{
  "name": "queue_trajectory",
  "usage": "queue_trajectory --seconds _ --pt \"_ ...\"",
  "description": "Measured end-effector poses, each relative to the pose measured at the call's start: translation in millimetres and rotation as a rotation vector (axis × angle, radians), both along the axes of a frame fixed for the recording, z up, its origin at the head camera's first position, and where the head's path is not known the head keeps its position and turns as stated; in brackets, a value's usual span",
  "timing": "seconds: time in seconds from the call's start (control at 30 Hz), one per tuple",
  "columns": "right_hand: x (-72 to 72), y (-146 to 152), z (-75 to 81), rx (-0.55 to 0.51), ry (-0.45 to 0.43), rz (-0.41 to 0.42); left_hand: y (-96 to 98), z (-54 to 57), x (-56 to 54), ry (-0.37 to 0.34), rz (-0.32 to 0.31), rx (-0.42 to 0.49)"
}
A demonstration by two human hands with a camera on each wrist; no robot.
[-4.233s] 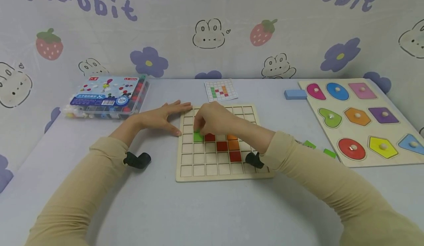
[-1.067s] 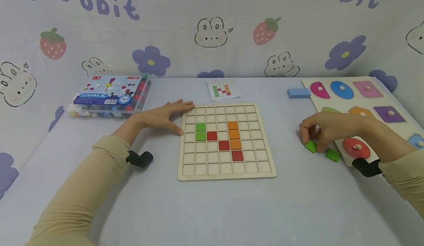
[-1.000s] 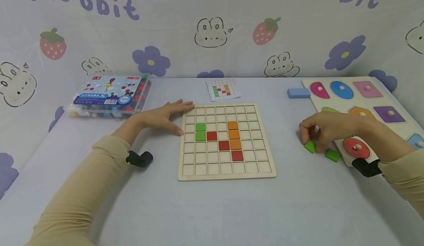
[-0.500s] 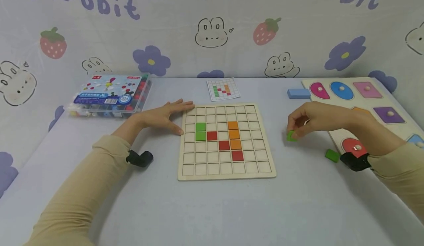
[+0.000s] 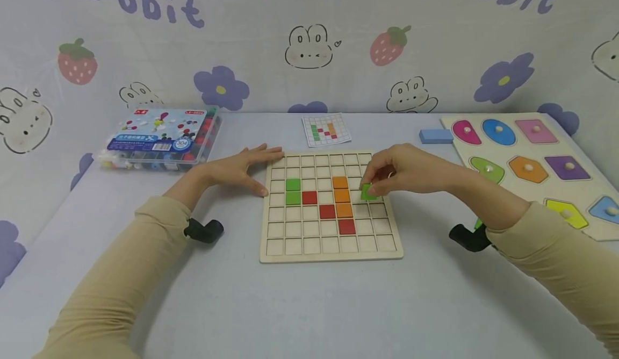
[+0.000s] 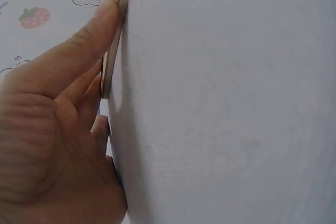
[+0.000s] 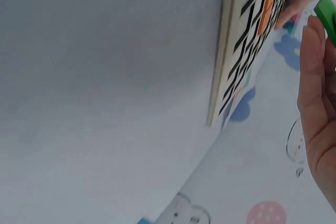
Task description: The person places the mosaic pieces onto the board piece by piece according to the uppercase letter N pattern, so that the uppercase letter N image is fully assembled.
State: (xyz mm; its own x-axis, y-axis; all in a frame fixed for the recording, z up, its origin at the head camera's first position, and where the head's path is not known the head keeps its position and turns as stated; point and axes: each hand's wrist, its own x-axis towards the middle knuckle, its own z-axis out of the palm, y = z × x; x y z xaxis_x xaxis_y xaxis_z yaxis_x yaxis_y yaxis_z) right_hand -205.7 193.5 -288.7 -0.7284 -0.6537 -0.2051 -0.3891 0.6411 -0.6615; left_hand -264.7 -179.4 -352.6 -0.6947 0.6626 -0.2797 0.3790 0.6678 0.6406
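My right hand [image 5: 411,172] pinches a green square tile [image 5: 368,192] between thumb and fingers, over the right side of a wooden grid board [image 5: 282,247]. In the right wrist view the same tile [image 7: 326,14] shows at the fingertips. Two green tiles [image 5: 293,191] lie one below the other in the board's left part. Three red tiles [image 5: 326,212] run diagonally down to the right, and three orange tiles [image 5: 342,195] form a column. With fingers spread, my left hand [image 5: 229,172] touches the board's left edge; its thumb [image 6: 79,51] is at the rim in the left wrist view.
Behind the board lies a card [image 5: 326,130] printed with a coloured grid pattern. A clear box of small parts [image 5: 157,139] stands back left. At right are a knobbed shape puzzle [image 5: 512,144], a blue block [image 5: 436,136], and a green tile [image 5: 478,223] mostly hidden by my right wrist.
My right hand has picked up a green tile beside the puzzle and carried it left over the board. A second green tile lies in the board's left part. My left hand stays in place.
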Motion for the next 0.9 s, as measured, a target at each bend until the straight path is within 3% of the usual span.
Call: queue_trajectory --seconds 0.17,0.43,0.9 --pt "1.9 -22 -2.3 -0.035 0.041 -0.002 0.0 0.0 0.0 -0.003 -0.002 -0.008" --pt "3.2 -56 -7.7 -0.078 0.019 -0.004 -0.1 2.2 1.4 -0.002 -0.012 -0.001" --pt "11.7 -110 -15.5 -0.048 0.118 0.075 -2.5 0.1 0.7 -0.009 0.003 0.014"
